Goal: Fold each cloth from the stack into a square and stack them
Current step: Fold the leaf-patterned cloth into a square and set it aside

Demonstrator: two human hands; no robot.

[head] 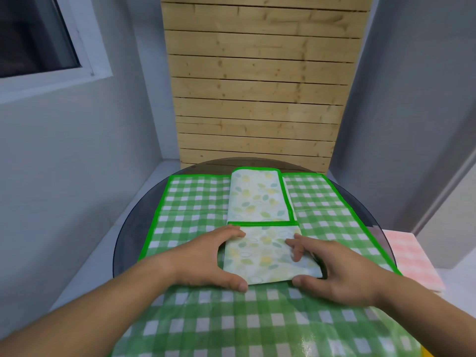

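Fingers (233, 234) of your left hand (203, 258) curl over the left edge of the floral cloth (257, 199), with the thumb at its near left corner. Your right hand (342, 269) mirrors this: bent fingers on the top layer, thumb at the near right corner, where the edge sits slightly raised over a shadow. Each hand holds the cloth's near panel between thumb and fingers. The cloth is a long strip, its long axis running straight away from your fingertips toward the far rim of the round table (123, 243). A green-bound edge crosses it just beyond your fingertips. Under your palms and spreading outward lies a green checked cloth (195, 202). Pink checked cloths (409, 258) lie to the right of your right hand, past the table's rim.
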